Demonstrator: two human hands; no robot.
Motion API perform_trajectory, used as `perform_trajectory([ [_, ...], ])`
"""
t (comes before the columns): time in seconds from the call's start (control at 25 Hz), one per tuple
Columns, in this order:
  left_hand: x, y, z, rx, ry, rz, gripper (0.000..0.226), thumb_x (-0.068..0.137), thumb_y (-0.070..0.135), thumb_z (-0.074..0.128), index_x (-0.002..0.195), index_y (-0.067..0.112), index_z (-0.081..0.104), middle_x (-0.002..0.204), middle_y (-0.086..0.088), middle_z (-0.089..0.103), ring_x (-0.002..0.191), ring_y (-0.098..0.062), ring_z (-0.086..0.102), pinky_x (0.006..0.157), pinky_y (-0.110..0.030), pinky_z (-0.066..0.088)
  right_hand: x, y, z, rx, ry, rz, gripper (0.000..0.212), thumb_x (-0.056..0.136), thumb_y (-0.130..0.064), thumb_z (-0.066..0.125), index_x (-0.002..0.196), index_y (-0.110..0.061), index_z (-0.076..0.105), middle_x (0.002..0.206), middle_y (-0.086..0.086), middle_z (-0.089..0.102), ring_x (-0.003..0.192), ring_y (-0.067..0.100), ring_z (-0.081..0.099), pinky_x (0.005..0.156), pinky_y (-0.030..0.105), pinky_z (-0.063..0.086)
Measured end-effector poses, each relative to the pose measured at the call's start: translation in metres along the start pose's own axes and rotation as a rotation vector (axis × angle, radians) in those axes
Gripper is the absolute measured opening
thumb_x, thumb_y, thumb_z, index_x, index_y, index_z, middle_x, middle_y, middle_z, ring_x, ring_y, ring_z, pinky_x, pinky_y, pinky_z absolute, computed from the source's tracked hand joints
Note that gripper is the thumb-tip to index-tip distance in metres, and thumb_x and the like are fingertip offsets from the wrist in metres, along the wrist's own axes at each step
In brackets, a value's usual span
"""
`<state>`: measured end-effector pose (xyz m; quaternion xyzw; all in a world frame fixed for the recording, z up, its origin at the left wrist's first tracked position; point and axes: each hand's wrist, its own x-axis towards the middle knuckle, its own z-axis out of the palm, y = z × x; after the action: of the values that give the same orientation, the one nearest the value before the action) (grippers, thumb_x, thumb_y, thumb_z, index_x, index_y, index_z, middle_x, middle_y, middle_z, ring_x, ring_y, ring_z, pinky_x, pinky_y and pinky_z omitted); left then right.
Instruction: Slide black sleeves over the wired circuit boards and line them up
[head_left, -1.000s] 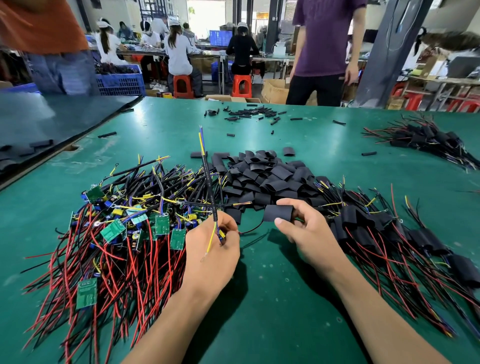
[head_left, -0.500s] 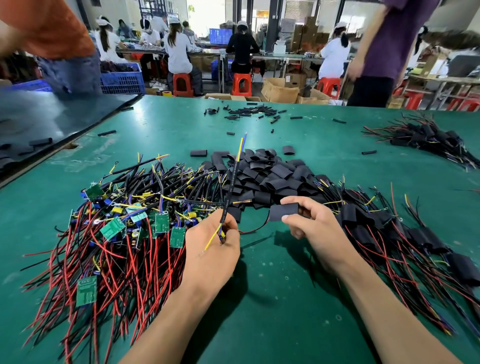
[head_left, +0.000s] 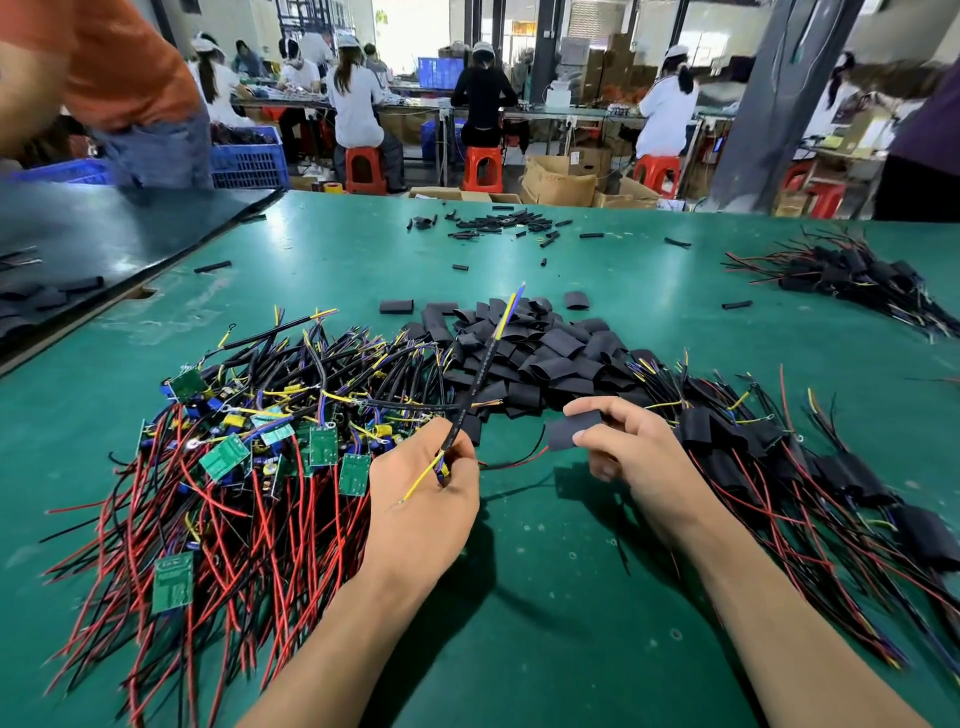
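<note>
While my left hand (head_left: 421, 499) curls round a black cable (head_left: 478, 374) that slants up and away, my right hand (head_left: 639, 457) pinches a flat black sleeve (head_left: 569, 431) just right of it, above the green desk (head_left: 571, 597). Bare wired circuit boards (head_left: 234, 457) lie heaped to the left, sleeved boards (head_left: 779, 457) to the right. Farther off, between them, sits the pile of loose sleeves (head_left: 530, 358).

A heap of green circuit boards (head_left: 249, 457) with red, black and yellow wires lay at 8 o'clock. Loose flat black sleeves (head_left: 524, 358) were piled at 12 o'clock, and sleeved boards (head_left: 779, 452) fanned out at 4 o'clock. The right hand (head_left: 639, 452) pinched one flat sleeve (head_left: 569, 428). The left hand (head_left: 421, 499) gripped a black cable (head_left: 480, 374) slanting toward 1 o'clock.
</note>
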<state>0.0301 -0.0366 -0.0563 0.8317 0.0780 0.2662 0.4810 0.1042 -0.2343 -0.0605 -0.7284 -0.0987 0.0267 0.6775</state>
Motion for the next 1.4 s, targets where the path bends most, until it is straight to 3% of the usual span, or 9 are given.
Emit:
perform_trajectory([
  [0.24, 0.0, -0.002, 0.003, -0.006, -0.002, -0.004, 0.018, 0.077, 0.0, 0.057, 0.073, 0.018, 0.059, 0.06, -0.008, 0.06, 0.054, -0.022, 0.051, 0.051, -0.034, 0.042, 0.0, 0.0, 0.001, 0.039, 0.023, -0.02, 0.024, 0.072, -0.017, 0.064, 0.094, -0.021, 0.072, 0.062, 0.001, 0.044, 0.05, 0.014, 0.037, 0.05, 0.021, 0.032],
  [0.56, -0.001, 0.002, 0.002, -0.053, -0.022, -0.036, 0.017, 0.08, -0.003, 0.057, 0.07, 0.011, 0.059, 0.064, -0.011, 0.061, 0.062, -0.029, 0.06, 0.056, -0.033, 0.045, -0.003, -0.001, 0.003, -0.017, -0.064, 0.038, 0.023, 0.071, -0.016, 0.063, 0.091, -0.022, 0.073, 0.059, -0.004, 0.046, 0.05, 0.011, 0.036, 0.05, 0.021, 0.03],
  [0.76, 0.002, 0.008, 0.0, -0.407, -0.052, -0.215, 0.021, 0.081, -0.016, 0.051, 0.074, 0.003, 0.059, 0.073, -0.011, 0.066, 0.059, -0.021, 0.069, 0.058, -0.028, 0.055, -0.006, -0.002, 0.013, 0.11, -0.12, 0.096, 0.025, 0.073, -0.014, 0.066, 0.097, -0.013, 0.071, 0.062, -0.001, 0.047, 0.051, 0.014, 0.035, 0.051, 0.025, 0.026],
  [1.0, 0.006, 0.01, -0.003, -0.785, -0.116, -0.34, 0.024, 0.087, -0.017, 0.051, 0.079, 0.005, 0.058, 0.077, -0.014, 0.066, 0.066, -0.027, 0.067, 0.062, -0.029, 0.054, -0.007, -0.012, 0.018, 0.296, -0.1, 0.155, 0.031, 0.07, -0.011, 0.064, 0.1, -0.013, 0.07, 0.063, 0.003, 0.046, 0.049, 0.015, 0.037, 0.048, 0.024, 0.031],
  [1.2, 0.003, 0.014, 0.001, -0.874, -0.187, -0.353, 0.008, 0.098, 0.008, 0.055, 0.091, 0.008, 0.059, 0.086, -0.009, 0.066, 0.067, -0.023, 0.065, 0.062, -0.028, 0.052, -0.015, -0.017, 0.029, 0.437, -0.198, 0.183, 0.024, 0.075, -0.01, 0.067, 0.098, -0.01, 0.072, 0.063, 0.005, 0.051, 0.048, 0.016, 0.045, 0.048, 0.024, 0.039],
  [1.4, 0.004, 0.013, 0.004, -0.668, -0.16, -0.39, 0.039, 0.099, 0.051, 0.042, 0.105, 0.018, 0.062, 0.071, 0.013, 0.057, 0.053, -0.008, 0.047, 0.049, -0.021, 0.039, -0.024, -0.017, 0.051, 0.459, -0.32, 0.18, 0.031, 0.079, -0.01, 0.069, 0.109, -0.003, 0.065, 0.071, 0.012, 0.065, 0.052, 0.02, 0.058, 0.054, 0.027, 0.05],
])
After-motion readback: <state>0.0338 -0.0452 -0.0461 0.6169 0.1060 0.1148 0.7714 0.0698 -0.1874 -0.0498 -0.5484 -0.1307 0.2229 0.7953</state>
